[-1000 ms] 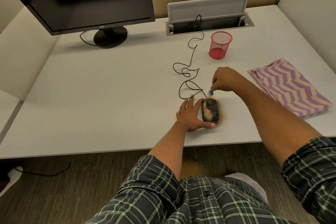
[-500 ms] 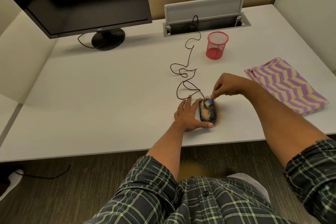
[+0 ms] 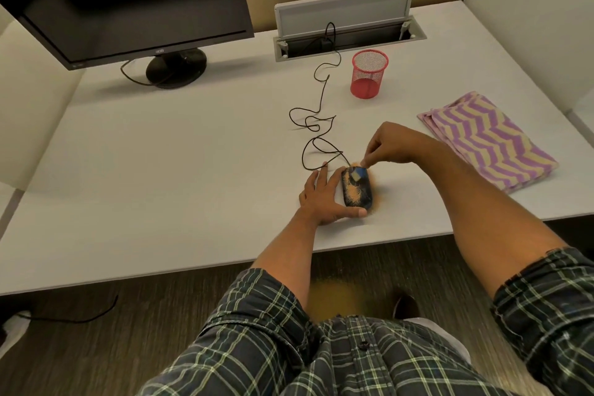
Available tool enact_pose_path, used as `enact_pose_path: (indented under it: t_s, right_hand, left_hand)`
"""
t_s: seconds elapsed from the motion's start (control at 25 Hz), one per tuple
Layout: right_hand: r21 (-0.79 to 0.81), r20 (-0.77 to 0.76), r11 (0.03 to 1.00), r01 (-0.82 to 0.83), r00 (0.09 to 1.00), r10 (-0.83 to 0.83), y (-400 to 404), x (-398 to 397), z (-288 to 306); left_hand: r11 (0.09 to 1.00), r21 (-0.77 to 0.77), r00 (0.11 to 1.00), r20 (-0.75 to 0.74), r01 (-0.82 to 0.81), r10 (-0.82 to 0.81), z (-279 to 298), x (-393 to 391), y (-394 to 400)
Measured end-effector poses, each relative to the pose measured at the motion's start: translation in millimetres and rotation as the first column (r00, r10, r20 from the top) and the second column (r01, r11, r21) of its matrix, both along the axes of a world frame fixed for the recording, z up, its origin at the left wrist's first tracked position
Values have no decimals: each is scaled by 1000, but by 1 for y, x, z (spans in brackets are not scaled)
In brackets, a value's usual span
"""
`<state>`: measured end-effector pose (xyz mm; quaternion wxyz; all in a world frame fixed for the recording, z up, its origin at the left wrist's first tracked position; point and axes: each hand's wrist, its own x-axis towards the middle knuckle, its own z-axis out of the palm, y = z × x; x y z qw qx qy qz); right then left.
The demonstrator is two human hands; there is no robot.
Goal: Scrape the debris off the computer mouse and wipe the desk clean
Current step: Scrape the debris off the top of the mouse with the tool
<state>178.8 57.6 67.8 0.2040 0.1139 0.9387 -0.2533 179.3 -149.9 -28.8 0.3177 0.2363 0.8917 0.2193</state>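
A black wired computer mouse lies near the front edge of the white desk, dusted with orange-tan debris. My left hand holds it from the left, fingers along its side and thumb across its near end. My right hand pinches a small blue scraper whose blade rests on the mouse's far end. Orange dust lies on the desk along the mouse's right side. A folded purple and yellow zigzag cloth sits to the right.
The mouse cable loops back to an open cable hatch. A red mesh pen cup stands behind my right hand. A black monitor stands at the back left. Partition walls enclose the desk.
My right hand has come down from just beyond the mouse and now has the scraper on its far end. More orange dust lies beside the mouse. My left hand has kept its hold.
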Motion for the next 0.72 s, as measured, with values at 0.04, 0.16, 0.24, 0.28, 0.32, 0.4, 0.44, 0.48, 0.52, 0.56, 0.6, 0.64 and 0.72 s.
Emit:
enact_pose_path:
  t_s: [0.04, 0.16, 0.24, 0.28, 0.32, 0.4, 0.44, 0.48, 0.52, 0.56, 0.6, 0.64, 0.72]
  right_hand:
    - [21, 11, 1000, -5, 1000, 5, 0, 3, -1]
    - [81, -56, 994, 75, 996, -70, 0, 10, -5]
    - [-5, -61, 997, 76, 995, -76, 1, 15, -7]
    - [-29, -38, 998, 63, 997, -64, 1, 19, -7]
    - [-23, -23, 997, 67, 997, -68, 1, 21, -8]
    - [29, -55, 992, 119, 992, -117, 0, 24, -8]
    - [33, -79, 990, 138, 988, -135, 0, 24, -8]
    - [11, -88, 989, 145, 986, -144, 1, 25, -9]
    - [-6, -76, 990, 142, 987, -142, 2, 26, -8]
    - [6, -59, 990, 141, 988, -140, 3, 27, -8]
    - [45, -60, 988, 148, 988, -145, 3, 29, -8]
    - [75, -82, 983, 165, 984, -159, 3, 29, -8]
    - [5, -125, 984, 177, 976, -175, 1, 31, -8]
  left_hand:
    - [1000, -4, 1000, -6, 2, -2, 0, 0, 0]
    - [1000, -2, 1000, -13, 6, -6, -1, -1, 0]
    - [1000, -3, 1000, -12, 6, -6, -1, 0, 0]
    - [1000, -3, 1000, -13, 5, -5, -2, 0, 0]
    - [1000, -1, 1000, -14, 3, -3, -2, 0, 0]
    - [1000, -1, 1000, -17, -3, 3, -2, 0, 1]
    - [1000, -3, 1000, -18, -7, 7, -2, 0, 0]
    - [1000, -2, 1000, -18, -9, 9, -3, 0, 0]
    - [1000, 1, 1000, -19, -10, 10, -4, 1, 1]
    - [1000, 5, 1000, -19, -11, 11, -4, 1, 1]
    - [1000, 7, 1000, -20, -11, 11, -4, 1, 1]
    - [1000, 8, 1000, -21, -12, 13, -3, 1, 1]
    - [1000, 2, 1000, -23, -12, 12, -2, 1, 0]
